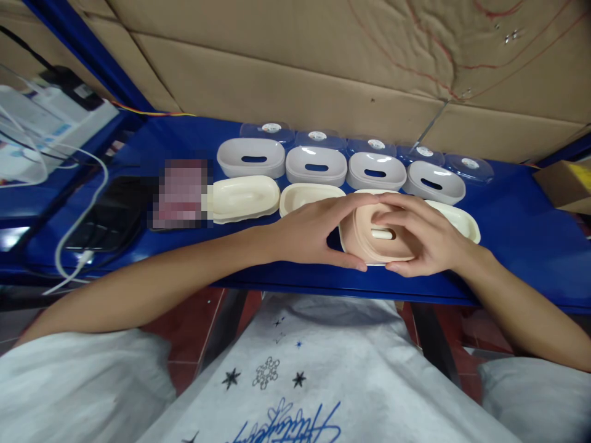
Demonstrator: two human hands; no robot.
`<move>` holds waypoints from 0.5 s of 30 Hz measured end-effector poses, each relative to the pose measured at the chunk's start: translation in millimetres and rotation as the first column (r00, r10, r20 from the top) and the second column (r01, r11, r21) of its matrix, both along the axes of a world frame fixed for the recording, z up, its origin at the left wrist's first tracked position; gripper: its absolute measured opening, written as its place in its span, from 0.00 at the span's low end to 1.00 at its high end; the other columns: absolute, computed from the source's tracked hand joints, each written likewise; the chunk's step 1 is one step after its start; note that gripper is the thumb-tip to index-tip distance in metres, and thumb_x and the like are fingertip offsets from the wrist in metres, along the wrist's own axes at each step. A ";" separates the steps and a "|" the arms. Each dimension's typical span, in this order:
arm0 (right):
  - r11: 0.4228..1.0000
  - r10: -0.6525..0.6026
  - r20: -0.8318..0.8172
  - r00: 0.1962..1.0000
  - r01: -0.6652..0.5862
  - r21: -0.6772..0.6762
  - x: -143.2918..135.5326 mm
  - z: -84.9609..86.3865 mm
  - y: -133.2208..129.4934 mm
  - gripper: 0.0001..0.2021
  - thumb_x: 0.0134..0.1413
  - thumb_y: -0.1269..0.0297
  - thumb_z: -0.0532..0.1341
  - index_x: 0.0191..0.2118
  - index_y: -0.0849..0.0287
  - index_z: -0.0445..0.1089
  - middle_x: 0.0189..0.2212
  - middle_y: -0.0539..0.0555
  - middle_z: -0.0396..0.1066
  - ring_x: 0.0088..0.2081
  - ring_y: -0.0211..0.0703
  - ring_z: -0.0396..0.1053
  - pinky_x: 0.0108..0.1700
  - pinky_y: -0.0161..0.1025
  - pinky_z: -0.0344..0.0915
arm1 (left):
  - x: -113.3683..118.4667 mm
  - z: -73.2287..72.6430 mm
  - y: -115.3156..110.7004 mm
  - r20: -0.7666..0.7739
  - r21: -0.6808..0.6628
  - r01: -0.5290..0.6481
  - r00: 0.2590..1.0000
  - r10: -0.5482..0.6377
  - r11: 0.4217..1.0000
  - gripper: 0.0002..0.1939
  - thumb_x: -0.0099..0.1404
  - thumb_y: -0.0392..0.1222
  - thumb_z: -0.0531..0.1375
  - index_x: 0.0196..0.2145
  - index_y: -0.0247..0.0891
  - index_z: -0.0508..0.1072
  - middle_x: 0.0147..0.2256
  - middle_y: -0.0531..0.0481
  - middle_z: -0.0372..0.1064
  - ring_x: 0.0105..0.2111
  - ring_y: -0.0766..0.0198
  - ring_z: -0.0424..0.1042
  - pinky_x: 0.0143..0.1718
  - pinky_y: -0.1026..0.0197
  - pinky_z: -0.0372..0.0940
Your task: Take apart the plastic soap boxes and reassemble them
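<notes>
A peach oval box (362, 237) with a long slot in its bottom is held between both of my hands, just above the table's front edge. My left hand (307, 231) grips its left side, thumb and fingers spread around it. On the right, my right hand (431, 237) wraps over it, with fingers reaching inside near the slot. Something white shows through the slot, and a pale rim shows under the box. Close behind my hands lie cream oval dishes (244, 200) in a row, partly covered by my hands and the box.
Behind the dishes stand several pale grey oval boxes (316, 178) with slots, then clear lids (376, 145) with round stickers. A black phone (104, 215), white cable (60, 240) and power strip (87, 123) lie at left. A cardboard box (566, 187) stands at right.
</notes>
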State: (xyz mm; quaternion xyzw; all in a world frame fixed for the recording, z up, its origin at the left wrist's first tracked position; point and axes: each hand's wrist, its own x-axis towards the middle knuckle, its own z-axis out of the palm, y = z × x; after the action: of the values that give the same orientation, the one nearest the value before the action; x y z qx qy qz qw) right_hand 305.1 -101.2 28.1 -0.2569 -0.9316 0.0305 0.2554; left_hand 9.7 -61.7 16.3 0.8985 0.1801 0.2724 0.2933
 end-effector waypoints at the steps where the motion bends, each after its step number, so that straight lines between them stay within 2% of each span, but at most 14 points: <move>1: 1.000 0.002 0.000 1.000 -0.002 0.006 -0.4 0.4 0.0 0.34 0.60 0.41 0.70 0.66 0.51 0.69 0.69 0.65 0.67 0.66 0.69 0.70 0.63 0.63 0.72 | -0.1 0.8 -0.3 -0.010 0.003 -0.002 1.000 0.002 1.000 0.51 0.64 0.64 0.73 0.75 0.50 0.57 0.70 0.41 0.65 0.67 0.42 0.70 0.65 0.43 0.68; 11: 1.000 0.012 0.007 1.000 -0.013 0.015 -0.4 0.4 1.3 0.34 0.60 0.41 0.70 0.66 0.50 0.68 0.69 0.65 0.67 0.66 0.69 0.70 0.62 0.62 0.72 | 0.0 5.9 -1.9 -0.045 -0.003 -0.026 0.999 0.025 1.000 0.53 0.62 0.64 0.74 0.75 0.44 0.57 0.71 0.37 0.65 0.66 0.41 0.71 0.61 0.46 0.69; 15: 1.000 0.005 0.018 1.000 -0.006 0.021 -0.8 0.6 1.3 0.34 0.60 0.40 0.70 0.66 0.50 0.68 0.69 0.64 0.66 0.66 0.68 0.70 0.62 0.61 0.72 | -0.1 6.7 -2.3 -0.060 0.011 -0.043 0.997 0.043 0.999 0.52 0.62 0.65 0.74 0.74 0.46 0.58 0.69 0.39 0.67 0.64 0.41 0.72 0.59 0.47 0.70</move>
State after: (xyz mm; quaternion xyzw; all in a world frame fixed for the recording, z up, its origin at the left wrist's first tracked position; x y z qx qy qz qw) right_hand 304.3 -99.8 28.6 -0.2517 -0.9348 0.0190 0.2497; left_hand 9.5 -64.0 23.0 0.9037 0.2068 0.2524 0.2773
